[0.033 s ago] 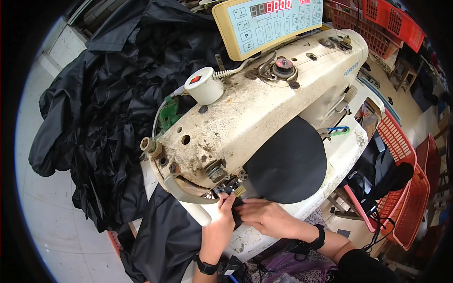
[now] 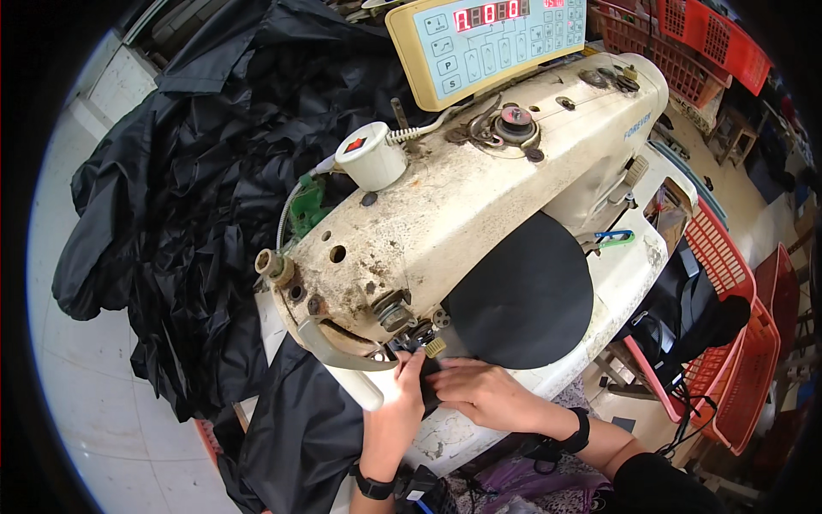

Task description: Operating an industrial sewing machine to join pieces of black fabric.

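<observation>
A worn cream sewing machine (image 2: 445,223) fills the middle. Close under its needle end, my left hand (image 2: 396,411) has its fingers pressed together on black fabric (image 2: 431,392); the machine head hides part of the hand. From the right, my right hand (image 2: 484,396) reaches to the same fabric, its fingers close together and the tips pinching the edge, partly out of sight. The presser foot and needle are mostly hidden. To the right of the needle area, a smooth rounded black piece (image 2: 524,295) lies on the machine bed, under the arm.
A large heap of black fabric (image 2: 188,231) covers the far and left side, and some drapes down the front left. A control panel (image 2: 488,51) with lit red digits stands behind the machine. Red plastic baskets (image 2: 728,368) holding dark items stand at the right.
My left hand has shifted very slightly left and down at the needle area. The red digits on the control panel differ. My right hand and the rounded black piece look almost unmoved.
</observation>
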Demonstrator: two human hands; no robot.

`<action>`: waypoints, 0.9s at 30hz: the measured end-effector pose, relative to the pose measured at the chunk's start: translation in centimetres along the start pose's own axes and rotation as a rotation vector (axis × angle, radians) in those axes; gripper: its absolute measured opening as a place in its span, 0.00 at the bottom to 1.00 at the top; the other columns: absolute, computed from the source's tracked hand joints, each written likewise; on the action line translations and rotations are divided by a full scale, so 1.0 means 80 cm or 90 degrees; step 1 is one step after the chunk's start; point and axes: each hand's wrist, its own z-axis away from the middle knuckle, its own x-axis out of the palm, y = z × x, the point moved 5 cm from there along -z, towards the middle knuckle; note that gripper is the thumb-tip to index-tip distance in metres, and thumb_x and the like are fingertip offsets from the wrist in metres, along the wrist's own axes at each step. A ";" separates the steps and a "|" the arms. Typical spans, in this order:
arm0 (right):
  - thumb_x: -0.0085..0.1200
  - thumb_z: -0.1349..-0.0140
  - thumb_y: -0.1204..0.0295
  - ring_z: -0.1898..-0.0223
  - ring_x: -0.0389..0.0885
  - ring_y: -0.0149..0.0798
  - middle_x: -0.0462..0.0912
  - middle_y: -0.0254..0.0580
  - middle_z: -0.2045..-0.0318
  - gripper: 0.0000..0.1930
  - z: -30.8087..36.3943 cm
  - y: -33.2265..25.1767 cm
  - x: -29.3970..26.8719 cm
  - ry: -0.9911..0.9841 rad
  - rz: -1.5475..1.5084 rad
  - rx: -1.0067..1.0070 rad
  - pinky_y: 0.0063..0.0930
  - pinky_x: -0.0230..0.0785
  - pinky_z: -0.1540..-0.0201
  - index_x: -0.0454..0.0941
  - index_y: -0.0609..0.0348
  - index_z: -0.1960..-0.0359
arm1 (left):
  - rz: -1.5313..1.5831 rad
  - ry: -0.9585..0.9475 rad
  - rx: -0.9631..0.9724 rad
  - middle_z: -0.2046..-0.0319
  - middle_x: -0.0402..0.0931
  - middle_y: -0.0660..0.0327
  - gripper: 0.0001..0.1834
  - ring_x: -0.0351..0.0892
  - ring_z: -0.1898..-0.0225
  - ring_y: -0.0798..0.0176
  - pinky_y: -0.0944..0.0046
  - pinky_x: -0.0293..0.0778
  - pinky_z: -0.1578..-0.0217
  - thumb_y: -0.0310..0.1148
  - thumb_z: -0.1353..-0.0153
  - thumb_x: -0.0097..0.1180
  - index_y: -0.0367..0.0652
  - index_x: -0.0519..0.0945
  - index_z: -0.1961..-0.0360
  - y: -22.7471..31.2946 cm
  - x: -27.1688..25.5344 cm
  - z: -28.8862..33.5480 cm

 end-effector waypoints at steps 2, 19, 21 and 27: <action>0.58 0.39 0.73 0.49 0.82 0.47 0.85 0.45 0.58 0.06 -0.001 0.003 -0.004 0.023 -0.015 0.012 0.41 0.68 0.34 0.81 0.64 0.65 | 0.000 -0.007 -0.029 0.61 0.76 0.54 0.17 0.74 0.51 0.44 0.46 0.65 0.38 0.18 0.46 0.58 0.42 0.83 0.54 -0.007 -0.010 -0.001; 0.61 0.41 0.71 0.47 0.80 0.40 0.85 0.41 0.57 0.07 0.025 -0.010 -0.010 -0.035 -0.005 -0.008 0.41 0.63 0.34 0.80 0.61 0.65 | 0.013 -0.076 0.068 0.73 0.75 0.57 0.16 0.76 0.67 0.52 0.57 0.72 0.65 0.19 0.48 0.58 0.39 0.86 0.57 -0.004 -0.024 0.002; 0.61 0.41 0.71 0.47 0.80 0.40 0.85 0.41 0.57 0.07 0.024 -0.010 -0.012 -0.038 -0.004 -0.011 0.40 0.64 0.34 0.80 0.62 0.65 | 0.015 -0.076 0.056 0.72 0.75 0.57 0.16 0.76 0.68 0.52 0.56 0.72 0.65 0.19 0.48 0.59 0.38 0.85 0.57 -0.003 -0.022 0.002; 0.61 0.42 0.72 0.48 0.81 0.41 0.85 0.42 0.56 0.07 0.019 -0.006 -0.012 -0.026 0.002 -0.002 0.40 0.66 0.37 0.80 0.62 0.65 | 0.028 -0.054 0.031 0.71 0.75 0.55 0.16 0.76 0.69 0.52 0.57 0.72 0.66 0.17 0.46 0.58 0.37 0.85 0.56 -0.004 -0.012 0.005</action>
